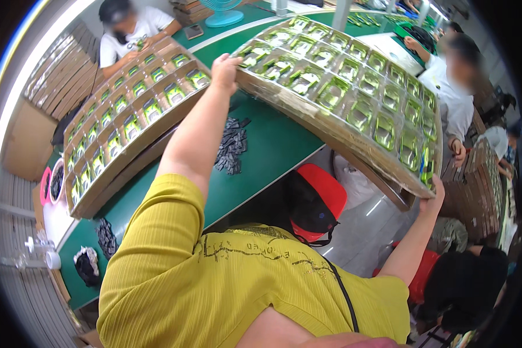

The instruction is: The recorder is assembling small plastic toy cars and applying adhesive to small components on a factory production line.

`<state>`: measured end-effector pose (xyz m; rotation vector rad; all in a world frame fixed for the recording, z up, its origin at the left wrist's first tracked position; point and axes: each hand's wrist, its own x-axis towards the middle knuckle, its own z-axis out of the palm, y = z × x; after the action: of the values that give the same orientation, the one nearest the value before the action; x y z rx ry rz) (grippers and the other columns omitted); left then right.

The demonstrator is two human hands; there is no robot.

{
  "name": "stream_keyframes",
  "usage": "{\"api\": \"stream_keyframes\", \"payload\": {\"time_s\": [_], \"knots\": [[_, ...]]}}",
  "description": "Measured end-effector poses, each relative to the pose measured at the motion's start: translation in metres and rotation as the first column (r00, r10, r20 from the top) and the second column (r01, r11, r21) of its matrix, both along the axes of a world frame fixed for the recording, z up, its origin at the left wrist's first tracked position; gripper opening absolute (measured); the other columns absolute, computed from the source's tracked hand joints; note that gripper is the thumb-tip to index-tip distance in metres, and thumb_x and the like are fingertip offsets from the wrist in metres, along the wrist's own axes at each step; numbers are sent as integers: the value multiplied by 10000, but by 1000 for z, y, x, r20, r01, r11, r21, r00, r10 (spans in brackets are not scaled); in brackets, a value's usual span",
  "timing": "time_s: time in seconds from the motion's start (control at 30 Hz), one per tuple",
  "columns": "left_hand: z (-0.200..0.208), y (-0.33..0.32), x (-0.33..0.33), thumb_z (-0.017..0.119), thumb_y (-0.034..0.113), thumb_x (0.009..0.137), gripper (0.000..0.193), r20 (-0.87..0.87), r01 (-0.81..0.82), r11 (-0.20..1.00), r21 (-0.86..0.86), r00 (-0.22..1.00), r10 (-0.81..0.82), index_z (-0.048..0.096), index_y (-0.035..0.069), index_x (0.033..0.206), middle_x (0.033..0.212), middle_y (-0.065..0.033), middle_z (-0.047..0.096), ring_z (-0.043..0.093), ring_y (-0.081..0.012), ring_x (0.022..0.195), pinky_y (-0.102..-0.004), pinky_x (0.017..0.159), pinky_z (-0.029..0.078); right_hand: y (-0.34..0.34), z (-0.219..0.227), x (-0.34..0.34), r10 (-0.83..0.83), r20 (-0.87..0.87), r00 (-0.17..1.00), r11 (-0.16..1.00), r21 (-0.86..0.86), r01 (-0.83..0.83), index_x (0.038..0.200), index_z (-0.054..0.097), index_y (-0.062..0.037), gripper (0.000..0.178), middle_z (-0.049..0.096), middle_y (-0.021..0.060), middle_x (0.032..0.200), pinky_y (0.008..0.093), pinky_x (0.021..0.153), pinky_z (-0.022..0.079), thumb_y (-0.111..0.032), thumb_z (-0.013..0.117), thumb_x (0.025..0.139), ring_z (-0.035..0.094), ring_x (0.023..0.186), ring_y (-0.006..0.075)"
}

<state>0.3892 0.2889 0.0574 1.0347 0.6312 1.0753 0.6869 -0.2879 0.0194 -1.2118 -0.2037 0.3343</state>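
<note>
A large shallow cardboard tray (pixel 298 100) is held out in front of me, tilted, by its two near corners. Its clear plastic compartments carry rows of bright green-framed pieces (pixel 332 93). My left hand (pixel 225 72) is closed on the left corner, with the fingertips partly hidden. At the right corner, my right hand (pixel 434 194) grips the tray's edge, its fingers mostly out of sight. Another cardboard tray (pixel 138 152) with similar green pieces rests on the green table, left of my left forearm. Under the held tray, a further cardboard edge (pixel 372 177) shows.
Dark strips (pixel 232 148) lie heaped on the green table (pixel 272 136). A red and black stool (pixel 319 200) stands below its edge. One person (pixel 133 35) sits across at upper left; another (pixel 455 75) is at right, near stacked cardboard (pixel 472 180). A teal fan (pixel 223 14) stands behind.
</note>
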Motion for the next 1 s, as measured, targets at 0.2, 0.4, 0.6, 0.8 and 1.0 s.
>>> {"api": "stream_keyframes", "payload": {"time_s": [0.2, 0.4, 0.6, 0.8, 1.0], "knots": [[2, -19, -17, 805, 379, 632, 832, -486, -82, 937, 339, 838, 249, 452, -44, 1256, 1121, -213, 586, 579, -307, 1016, -375, 863, 466, 11, -10, 10, 19, -153, 988, 994, -104, -35, 1130, 567, 8, 414, 604, 102, 1070, 369, 821, 492, -251, 617, 812, 600, 957, 236], [26, -129, -52, 693, 402, 651, 532, -531, 105, 718, 688, 747, 400, 634, 4, 998, 1074, -213, 589, 538, -353, 1054, -406, 929, 428, -25, -17, 26, -54, 81, 995, 964, -255, 73, 1136, 617, -29, 379, 574, 97, 1057, 381, 830, 477, -261, 613, 836, 575, 971, 269], [0, -200, -183, 681, 300, 724, 352, -587, 358, 653, 667, 792, 165, 659, 37, 958, 1043, -162, 606, 539, -327, 1049, -401, 919, 423, 38, 65, -52, 279, 636, 720, -231, -683, 693, 1104, 621, 26, 493, 634, 171, 1076, 359, 831, 481, -398, 588, 855, 621, 917, 293], [-16, -244, -292, 660, 281, 771, 322, -644, 322, 824, 466, 762, 66, 652, 30, 972, 984, -149, 634, 605, -293, 956, -370, 838, 479, 113, 63, -83, 66, 943, 327, 757, -261, 600, 1134, 599, 26, 437, 647, 176, 1060, 378, 809, 474, -337, 567, 894, 621, 926, 285], [-29, -283, -385, 653, 233, 802, 282, -618, 116, 925, 361, 773, 144, 650, 16, 982, 968, -149, 645, 636, -250, 913, -340, 811, 501, 257, 44, -270, 576, 683, 449, 816, -513, -266, 1073, 591, 2, 198, 613, 63, 967, 242, 725, 480, -88, 581, 898, 585, 848, 121]]}}
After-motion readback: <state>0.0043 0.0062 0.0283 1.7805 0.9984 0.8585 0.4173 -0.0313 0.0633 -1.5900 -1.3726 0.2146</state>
